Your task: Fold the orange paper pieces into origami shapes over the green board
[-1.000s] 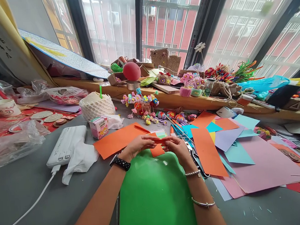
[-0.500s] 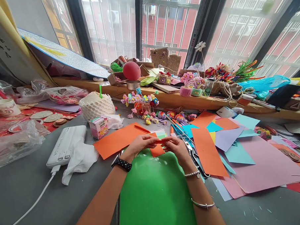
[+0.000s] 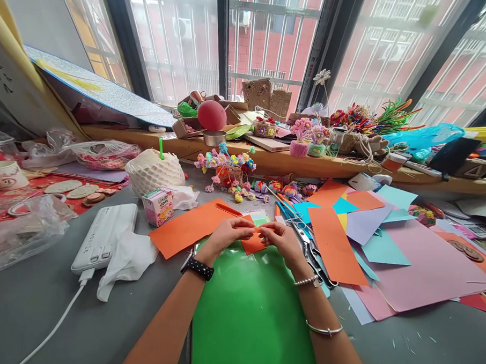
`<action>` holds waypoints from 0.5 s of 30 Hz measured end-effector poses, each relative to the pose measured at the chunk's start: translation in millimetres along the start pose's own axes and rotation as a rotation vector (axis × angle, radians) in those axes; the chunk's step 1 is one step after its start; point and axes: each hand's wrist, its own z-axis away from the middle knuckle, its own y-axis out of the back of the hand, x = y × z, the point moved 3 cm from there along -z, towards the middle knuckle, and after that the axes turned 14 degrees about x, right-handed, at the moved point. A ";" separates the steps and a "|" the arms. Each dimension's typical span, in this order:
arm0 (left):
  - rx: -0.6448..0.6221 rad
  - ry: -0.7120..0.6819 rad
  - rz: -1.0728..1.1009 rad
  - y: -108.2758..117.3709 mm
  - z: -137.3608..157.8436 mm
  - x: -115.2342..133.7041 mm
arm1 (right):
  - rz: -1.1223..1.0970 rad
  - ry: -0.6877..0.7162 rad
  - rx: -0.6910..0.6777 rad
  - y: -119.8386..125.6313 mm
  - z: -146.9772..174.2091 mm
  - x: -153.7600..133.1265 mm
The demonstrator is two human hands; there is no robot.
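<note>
Both hands meet at the far end of a glossy green surface (image 3: 251,310). My left hand (image 3: 231,233), with a dark spotted watch band at the wrist, is closed with its fingertips on a small orange strip of paper (image 3: 258,230). My right hand (image 3: 285,243), with two silver bracelets on its arm, pinches the strip's other end. Fingers partly hide the strip, so its exact fold or shape cannot be made out. Just below the fingertips lies an orange paper piece (image 3: 253,246). A larger orange sheet (image 3: 184,227) is to the left, touching the green surface.
Scissors (image 3: 307,249) lie right of my right hand, beside stacked coloured paper (image 3: 432,265). At left are a white power bank (image 3: 106,233) with a cable, a tissue (image 3: 128,259) and a small pink box (image 3: 158,206). Crocheted flowers (image 3: 226,166) stand behind my hands.
The fingertips have shifted slightly on the orange strip, and less of it shows between them. My right hand has moved a little left; both hands still hold the strip.
</note>
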 end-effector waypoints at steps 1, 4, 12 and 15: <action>0.004 0.002 0.001 0.2 0.0 -0.5 | -0.004 0.000 0.001 0.4 -0.3 0.4; 0.006 0.018 -0.013 0.9 -0.1 -3.3 | 0.000 0.010 0.011 1.3 -0.1 0.2; 0.070 -0.023 -0.015 0.7 -1.9 -2.4 | 0.031 0.094 0.040 2.1 0.8 -3.4; 0.061 -0.022 -0.004 -0.1 0.3 1.0 | 0.005 0.120 0.032 2.5 1.4 -5.9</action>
